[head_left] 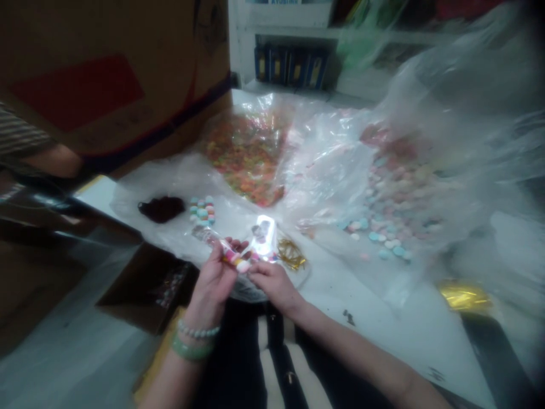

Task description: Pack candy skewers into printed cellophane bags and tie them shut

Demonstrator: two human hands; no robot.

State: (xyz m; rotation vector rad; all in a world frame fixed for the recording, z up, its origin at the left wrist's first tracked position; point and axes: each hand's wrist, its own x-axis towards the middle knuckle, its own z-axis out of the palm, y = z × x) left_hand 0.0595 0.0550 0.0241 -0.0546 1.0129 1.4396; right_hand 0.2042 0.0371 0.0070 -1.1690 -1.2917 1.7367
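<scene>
My left hand [219,272], with beaded and green bangles at its wrist, is wrapped round a narrow clear packet [230,254] of pink, yellow and white pieces. My right hand [270,279] is closed at the packet's lower right end; what its fingertips pinch is too small to make out. Just beyond the hands lies a shiny clear bag [264,241], with gold ties [292,254] to its right. Small pastel pieces [202,210] stand grouped in rows to the left, beside a dark red pile [162,209].
Orange and green pieces [251,156] lie in clear plastic behind. Many pastel discs [395,210] spread at the right, near gold foil [466,296]. A large cardboard box [149,68] stands at back left, beside another person's arm [55,159]. An open box [145,287] sits below the table's left edge.
</scene>
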